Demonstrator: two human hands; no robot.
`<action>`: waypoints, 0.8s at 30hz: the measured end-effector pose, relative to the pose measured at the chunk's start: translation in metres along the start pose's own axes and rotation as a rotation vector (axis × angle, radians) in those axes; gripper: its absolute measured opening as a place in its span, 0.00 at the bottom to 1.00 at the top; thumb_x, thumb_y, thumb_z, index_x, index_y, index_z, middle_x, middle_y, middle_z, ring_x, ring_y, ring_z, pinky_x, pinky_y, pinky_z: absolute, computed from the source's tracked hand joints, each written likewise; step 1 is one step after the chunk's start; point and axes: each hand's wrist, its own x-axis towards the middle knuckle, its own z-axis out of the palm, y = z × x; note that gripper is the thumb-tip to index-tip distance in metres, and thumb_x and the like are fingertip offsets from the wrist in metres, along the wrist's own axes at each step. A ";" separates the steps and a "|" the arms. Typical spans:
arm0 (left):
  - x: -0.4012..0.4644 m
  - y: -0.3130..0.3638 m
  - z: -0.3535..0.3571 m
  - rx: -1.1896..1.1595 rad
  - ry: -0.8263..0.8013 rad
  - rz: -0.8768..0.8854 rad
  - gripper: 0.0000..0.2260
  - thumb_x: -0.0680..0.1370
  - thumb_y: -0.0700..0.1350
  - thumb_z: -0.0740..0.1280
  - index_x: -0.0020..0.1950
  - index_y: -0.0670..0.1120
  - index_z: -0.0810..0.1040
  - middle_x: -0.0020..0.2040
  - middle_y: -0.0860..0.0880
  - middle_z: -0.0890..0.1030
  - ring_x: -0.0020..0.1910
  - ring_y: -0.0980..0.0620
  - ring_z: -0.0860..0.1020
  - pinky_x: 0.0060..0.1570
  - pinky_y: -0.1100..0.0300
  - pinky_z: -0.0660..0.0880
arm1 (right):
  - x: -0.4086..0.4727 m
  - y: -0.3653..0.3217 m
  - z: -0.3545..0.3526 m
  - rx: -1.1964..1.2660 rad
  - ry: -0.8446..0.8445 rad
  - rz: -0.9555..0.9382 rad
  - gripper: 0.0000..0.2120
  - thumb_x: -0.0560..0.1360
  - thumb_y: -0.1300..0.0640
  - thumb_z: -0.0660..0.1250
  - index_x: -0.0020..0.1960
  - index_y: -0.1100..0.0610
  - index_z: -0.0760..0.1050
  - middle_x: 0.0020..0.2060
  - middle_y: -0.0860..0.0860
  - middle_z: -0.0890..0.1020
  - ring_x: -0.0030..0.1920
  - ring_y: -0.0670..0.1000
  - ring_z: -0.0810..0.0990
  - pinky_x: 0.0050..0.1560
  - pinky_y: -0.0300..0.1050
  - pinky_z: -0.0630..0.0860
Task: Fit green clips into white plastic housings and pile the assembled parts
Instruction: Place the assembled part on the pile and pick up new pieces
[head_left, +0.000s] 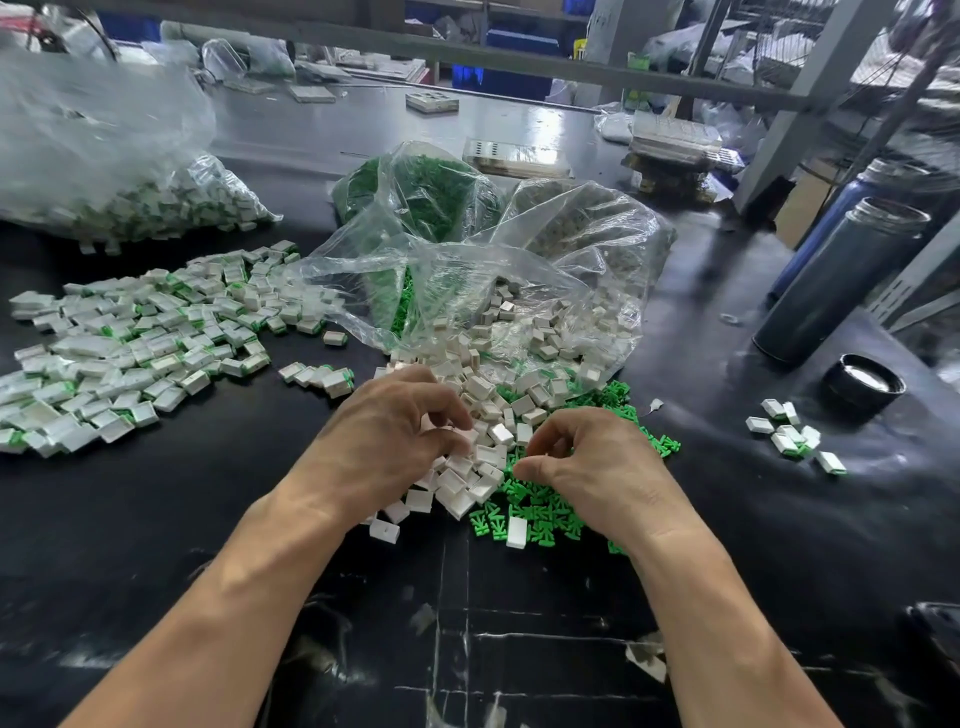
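Loose white housings spill from an open clear bag onto the black table. Green clips lie scattered just right of them. My left hand sits on the housing pile, and its curled fingers and thumb pinch one white housing. My right hand rests on the green clips. Its fingers curl down with the thumb and pinch a green clip at the pile's edge, though the clip is mostly hidden. A wide pile of assembled parts lies to the left, with a small cluster closer to my left hand.
A bag of green clips stands behind the open bag. A big bag of white parts sits far left. On the right are a dark flask, its black lid and a few assembled parts.
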 end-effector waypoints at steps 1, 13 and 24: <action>0.000 0.000 0.000 0.010 -0.001 0.000 0.06 0.70 0.58 0.74 0.46 0.63 0.81 0.50 0.67 0.75 0.49 0.69 0.73 0.51 0.68 0.71 | 0.000 -0.001 0.001 -0.039 0.010 -0.004 0.11 0.70 0.43 0.80 0.40 0.46 0.81 0.36 0.41 0.81 0.40 0.42 0.79 0.43 0.43 0.74; 0.000 0.003 0.003 0.128 0.046 0.028 0.05 0.75 0.54 0.75 0.46 0.61 0.80 0.51 0.64 0.75 0.54 0.59 0.73 0.60 0.57 0.73 | 0.001 -0.003 0.005 -0.180 0.058 -0.055 0.10 0.72 0.42 0.78 0.41 0.45 0.80 0.40 0.40 0.79 0.43 0.42 0.78 0.48 0.45 0.75; -0.002 0.011 0.001 -0.273 0.253 -0.036 0.08 0.74 0.49 0.76 0.48 0.58 0.80 0.44 0.62 0.82 0.42 0.63 0.79 0.44 0.61 0.77 | -0.003 -0.003 0.006 0.044 0.153 -0.126 0.08 0.77 0.48 0.74 0.43 0.46 0.77 0.38 0.42 0.81 0.39 0.40 0.78 0.43 0.40 0.76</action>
